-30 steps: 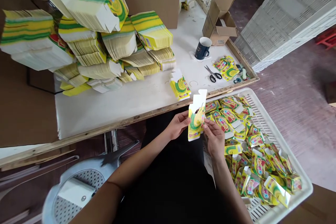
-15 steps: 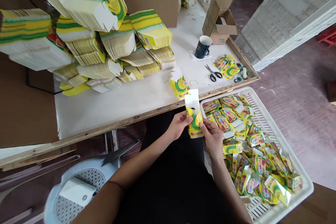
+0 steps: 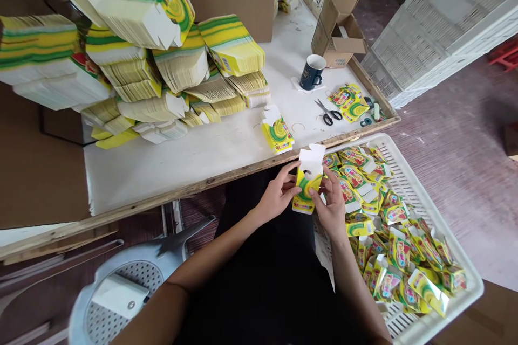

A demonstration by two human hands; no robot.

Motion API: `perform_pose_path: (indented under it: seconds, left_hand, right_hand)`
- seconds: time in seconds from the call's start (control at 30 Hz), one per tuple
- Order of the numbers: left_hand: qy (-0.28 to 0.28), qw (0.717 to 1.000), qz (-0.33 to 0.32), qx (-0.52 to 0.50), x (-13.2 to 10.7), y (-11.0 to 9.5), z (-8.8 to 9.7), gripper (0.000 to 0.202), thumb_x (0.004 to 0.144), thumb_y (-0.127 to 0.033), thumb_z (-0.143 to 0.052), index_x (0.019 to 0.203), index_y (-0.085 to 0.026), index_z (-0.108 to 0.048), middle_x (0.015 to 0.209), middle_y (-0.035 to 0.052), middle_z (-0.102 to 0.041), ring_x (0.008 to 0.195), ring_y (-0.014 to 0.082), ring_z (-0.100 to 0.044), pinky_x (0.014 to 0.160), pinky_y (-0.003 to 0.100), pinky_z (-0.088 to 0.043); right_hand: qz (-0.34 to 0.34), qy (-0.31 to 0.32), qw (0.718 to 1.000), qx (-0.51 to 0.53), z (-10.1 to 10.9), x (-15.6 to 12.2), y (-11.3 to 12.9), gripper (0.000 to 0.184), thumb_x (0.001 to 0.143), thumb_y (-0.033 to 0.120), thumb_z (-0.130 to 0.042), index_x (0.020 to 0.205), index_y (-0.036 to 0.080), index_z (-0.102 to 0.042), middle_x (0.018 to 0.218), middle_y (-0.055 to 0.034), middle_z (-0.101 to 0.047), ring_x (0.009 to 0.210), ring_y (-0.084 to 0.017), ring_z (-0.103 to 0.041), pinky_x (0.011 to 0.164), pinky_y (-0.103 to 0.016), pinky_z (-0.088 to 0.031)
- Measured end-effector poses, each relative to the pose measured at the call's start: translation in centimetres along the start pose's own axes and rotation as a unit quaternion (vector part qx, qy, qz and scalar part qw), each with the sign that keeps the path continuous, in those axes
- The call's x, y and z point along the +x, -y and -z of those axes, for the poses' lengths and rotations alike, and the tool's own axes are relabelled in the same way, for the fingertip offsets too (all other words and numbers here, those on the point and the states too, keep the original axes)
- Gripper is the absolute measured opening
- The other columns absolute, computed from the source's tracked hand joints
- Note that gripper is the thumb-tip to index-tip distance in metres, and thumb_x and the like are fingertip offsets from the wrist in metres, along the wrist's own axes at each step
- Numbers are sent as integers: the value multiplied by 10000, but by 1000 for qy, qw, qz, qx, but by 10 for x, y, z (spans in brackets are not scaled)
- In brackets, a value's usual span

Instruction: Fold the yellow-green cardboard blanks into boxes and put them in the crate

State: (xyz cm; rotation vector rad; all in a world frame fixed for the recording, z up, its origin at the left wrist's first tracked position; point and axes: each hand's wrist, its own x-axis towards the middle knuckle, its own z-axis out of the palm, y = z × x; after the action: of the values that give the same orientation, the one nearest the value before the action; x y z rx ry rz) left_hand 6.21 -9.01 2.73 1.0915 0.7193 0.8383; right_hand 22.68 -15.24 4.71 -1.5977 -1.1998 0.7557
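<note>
Between both hands, just off the table's front edge, is a small yellow and green carton (image 3: 307, 186) with its white top flaps standing up. My left hand (image 3: 279, 194) grips its left side, thumb across the printed front. On the other side my right hand (image 3: 331, 202) holds the right edge, its thumb pressed on the front. Beyond them, flat cartons (image 3: 278, 132) of the same print lie on the table near its edge. Right of my hand, a white plastic crate (image 3: 429, 194) holds many such cartons.
Stacks of flat cartons (image 3: 162, 64) fill the table's left and back. To the right are a dark mug (image 3: 309, 73), scissors (image 3: 329, 113), more flat cartons (image 3: 350, 102) and an open cardboard box (image 3: 340, 38). A grey stool (image 3: 93, 280) stands lower left; tall white crates (image 3: 429, 21) rise at right.
The carton has moved slightly right and now looks wider, its top flaps spread apart. My left hand has shifted up along its side, with fingers behind the edge.
</note>
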Motion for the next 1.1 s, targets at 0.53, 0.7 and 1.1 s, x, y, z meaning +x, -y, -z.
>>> perform_pose_path:
  seconds: [0.53, 0.7, 1.1]
  left_hand:
    - [137, 984, 91, -74, -5, 3, 2, 941, 798, -317, -814, 1548, -227, -253, 1125, 125, -723, 907, 215, -735, 788, 313, -568]
    - [90, 995, 22, 29, -3, 2, 2, 518, 876, -260, -705, 1371, -181, -576, 1302, 148, -684, 1104, 254, -702, 829, 300, -572]
    - [106, 994, 14, 18, -4, 6, -2, 554, 889, -275, -689, 1416, -189, -542, 1413, 166, -625, 1219, 290, -663, 898, 333, -573]
  right_hand:
    - [35, 29, 998, -54, 19, 9, 0, 310, 973, 494, -578, 951, 225, -732, 1003, -86, -717, 910, -234, -662, 792, -362, -524]
    - [14, -17, 999, -33, 22, 9, -1, 378, 1013, 508, -481, 1112, 223, -708, 961, -76, -680, 869, -208, -633, 789, -354, -511]
    - [-87, 128, 979, -135, 21, 11, 10, 472, 841, 424, -698, 1252, 213, -602, 608, 54, -611, 475, -121, -415, 500, -265, -297]
